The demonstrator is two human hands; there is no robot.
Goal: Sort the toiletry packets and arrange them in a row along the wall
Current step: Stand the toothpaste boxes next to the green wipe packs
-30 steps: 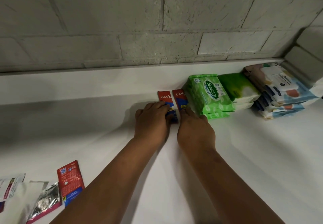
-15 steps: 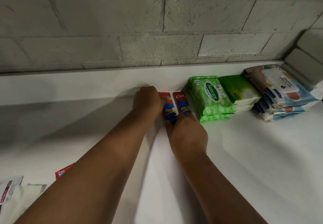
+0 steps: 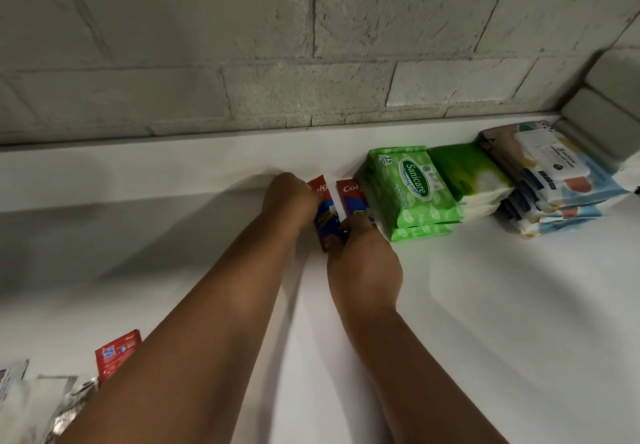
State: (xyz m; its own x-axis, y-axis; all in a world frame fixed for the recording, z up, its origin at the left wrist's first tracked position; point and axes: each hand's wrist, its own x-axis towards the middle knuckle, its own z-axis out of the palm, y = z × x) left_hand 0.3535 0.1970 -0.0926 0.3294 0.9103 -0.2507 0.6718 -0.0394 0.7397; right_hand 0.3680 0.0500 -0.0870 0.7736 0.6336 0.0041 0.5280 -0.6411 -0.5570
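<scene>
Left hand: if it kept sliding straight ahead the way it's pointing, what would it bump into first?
Probably the wall. The left hand points up the counter beside the left Colgate packet, with only a bare strip of counter ahead, though depth is hard to judge.

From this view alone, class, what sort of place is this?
Probably a plain storeroom or utility corner: a painted block wall, a white counter, and wipes packs lined along it.

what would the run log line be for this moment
stage: lining up sachets at wall | left hand: on left toothpaste sachet | right hand: on right toothpaste sachet | beside: green wipes pack | unsorted: red sachet
</scene>
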